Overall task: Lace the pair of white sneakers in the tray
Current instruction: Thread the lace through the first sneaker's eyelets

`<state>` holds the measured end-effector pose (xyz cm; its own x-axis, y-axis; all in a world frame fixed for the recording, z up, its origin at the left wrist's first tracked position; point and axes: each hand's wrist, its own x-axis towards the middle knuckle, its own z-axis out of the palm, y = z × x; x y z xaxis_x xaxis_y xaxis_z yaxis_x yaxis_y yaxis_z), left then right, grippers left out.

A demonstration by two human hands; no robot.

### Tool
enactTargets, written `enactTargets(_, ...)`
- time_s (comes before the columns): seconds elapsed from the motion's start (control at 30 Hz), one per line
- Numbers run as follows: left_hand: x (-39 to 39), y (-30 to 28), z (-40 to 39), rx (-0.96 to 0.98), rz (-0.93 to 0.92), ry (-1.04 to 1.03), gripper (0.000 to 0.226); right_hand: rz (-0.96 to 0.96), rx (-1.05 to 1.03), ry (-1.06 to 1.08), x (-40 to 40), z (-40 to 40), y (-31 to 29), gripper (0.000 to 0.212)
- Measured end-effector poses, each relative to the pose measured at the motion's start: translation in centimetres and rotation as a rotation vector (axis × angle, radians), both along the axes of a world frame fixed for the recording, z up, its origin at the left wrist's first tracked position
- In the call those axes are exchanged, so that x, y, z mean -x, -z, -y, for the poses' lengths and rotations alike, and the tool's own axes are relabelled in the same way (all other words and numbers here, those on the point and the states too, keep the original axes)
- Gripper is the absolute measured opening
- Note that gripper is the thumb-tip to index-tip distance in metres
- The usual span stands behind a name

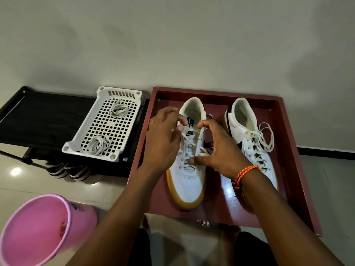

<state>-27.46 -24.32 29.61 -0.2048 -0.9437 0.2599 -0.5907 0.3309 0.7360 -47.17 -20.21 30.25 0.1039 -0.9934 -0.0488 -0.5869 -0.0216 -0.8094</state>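
Pink bucket sits at seven o'clock. Both hands work the left sneaker in the maroon tray: left hand pinches its lace, right hand pinches a lace end. Right sneaker, at three o'clock beside it, is laced.

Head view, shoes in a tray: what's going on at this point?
A person is lacing the left sneaker in the maroon tray. The left hand pinches a lace end near the top eyelets, while the right hand pinches the lace lower on the tongue. This shoe is only partly laced. The right sneaker beside it looks fully laced. Two spare lace bundles lie in a white basket.
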Motion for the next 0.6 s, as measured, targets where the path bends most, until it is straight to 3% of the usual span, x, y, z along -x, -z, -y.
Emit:
enactTargets(0.2, 1.4, 0.4, -1.7, -0.077, 0.352, 0.169, 0.011, 0.041, 0.0, 0.005, 0.0, 0.0, -0.1, 0.082)
enactTargets(0.3, 1.3, 0.6, -1.5, -0.026, 0.292, 0.139, 0.01, 0.037, 0.01, 0.011, -0.1, 0.0, -0.1, 0.082)
enactTargets(0.47, 0.4, 0.1, -0.1, 0.031, 0.076, 0.004, 0.029, 0.062, -0.008, 0.014, 0.0, 0.2, 0.2, 0.08)
enactTargets(0.6, 0.5, 0.2, -0.5, 0.007, 0.121, 0.04, 0.028, 0.044, 0.008, 0.025, 0.0, 0.2, 0.5, 0.069)
